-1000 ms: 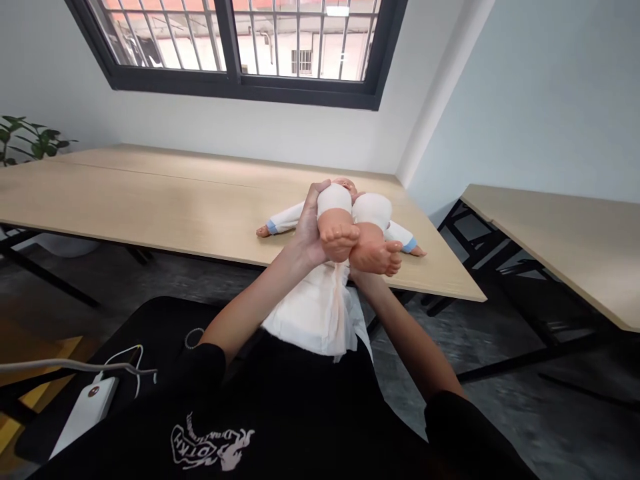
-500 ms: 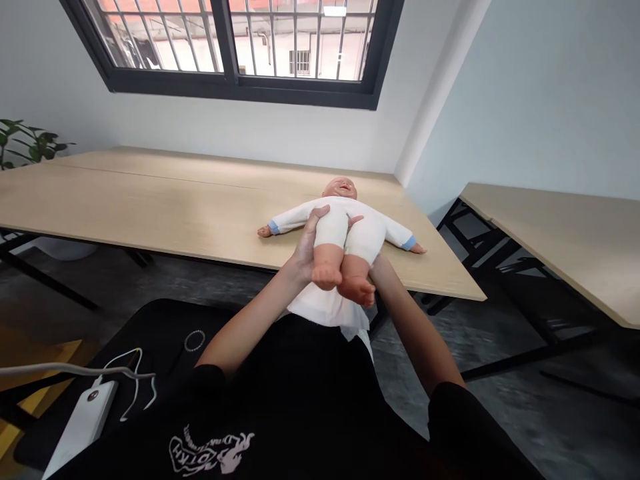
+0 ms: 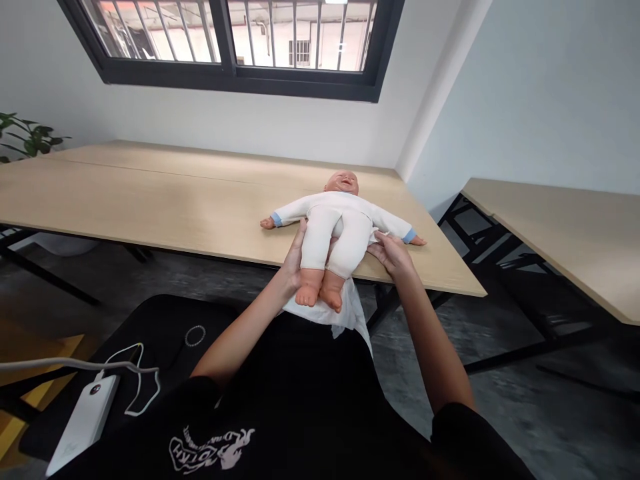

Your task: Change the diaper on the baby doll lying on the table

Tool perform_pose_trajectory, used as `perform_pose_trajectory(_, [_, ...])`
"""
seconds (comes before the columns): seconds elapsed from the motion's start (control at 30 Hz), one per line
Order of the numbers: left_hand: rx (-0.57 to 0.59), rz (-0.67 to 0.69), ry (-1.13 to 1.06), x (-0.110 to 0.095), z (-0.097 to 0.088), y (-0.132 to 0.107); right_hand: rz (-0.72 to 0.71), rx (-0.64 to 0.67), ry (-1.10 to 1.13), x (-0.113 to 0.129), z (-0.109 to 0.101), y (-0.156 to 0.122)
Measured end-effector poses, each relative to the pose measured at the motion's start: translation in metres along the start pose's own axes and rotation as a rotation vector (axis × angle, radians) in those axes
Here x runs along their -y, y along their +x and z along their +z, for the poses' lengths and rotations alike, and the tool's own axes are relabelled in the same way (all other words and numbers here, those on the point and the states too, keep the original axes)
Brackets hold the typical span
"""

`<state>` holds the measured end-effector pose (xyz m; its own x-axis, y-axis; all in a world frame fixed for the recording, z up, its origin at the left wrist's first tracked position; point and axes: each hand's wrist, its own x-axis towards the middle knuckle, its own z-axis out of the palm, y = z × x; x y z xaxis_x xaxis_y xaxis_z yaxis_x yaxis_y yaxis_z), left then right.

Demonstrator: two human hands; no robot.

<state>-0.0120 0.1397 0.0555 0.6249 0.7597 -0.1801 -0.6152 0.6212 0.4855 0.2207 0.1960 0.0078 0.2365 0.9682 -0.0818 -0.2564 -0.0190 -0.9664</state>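
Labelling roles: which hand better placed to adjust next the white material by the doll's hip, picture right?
Right, likely: right hand is at that white material; left hand is across the doll, by its other leg.

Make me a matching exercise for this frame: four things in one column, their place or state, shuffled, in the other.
Things
1. Doll
2. Left hand
3. Plant
4. Power bank

Places and states
A. Green, at the picture's left edge
B. White, lying on the black seat
C. On its back on the table, arms spread
D. Against the doll's leg

Right pairs: 1-C, 2-D, 3-A, 4-B
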Motion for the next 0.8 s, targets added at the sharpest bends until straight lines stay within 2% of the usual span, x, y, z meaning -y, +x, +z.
perform_pose_trajectory(0.1, [0.067, 0.05, 0.022, -0.008, -0.004, 0.006, -0.041, -0.09, -0.118, -0.001, -0.008, 0.003])
perform_pose_trajectory(0.2, [0.049, 0.066, 0.049, -0.017, -0.014, 0.015, -0.113, -0.114, -0.189, -0.005, -0.016, 0.008])
perform_pose_trajectory(0.33, [0.059, 0.011, 0.093, -0.026, -0.028, 0.023, -0.207, -0.173, -0.261, -0.009, -0.03, 0.015])
perform_pose_trajectory(0.47, [0.039, -0.057, 0.146, -0.037, -0.031, 0.025, -0.272, -0.221, -0.352, -0.011, -0.044, 0.017])
perform_pose_trajectory(0.6, [-0.053, 0.027, 0.209, -0.055, -0.029, 0.033, -0.286, -0.233, -0.384, -0.009, -0.048, 0.015])
perform_pose_trajectory(0.8, [-0.323, 0.225, 0.277, -0.081, -0.042, 0.059, -0.289, -0.245, -0.429, -0.006, -0.043, 0.011])
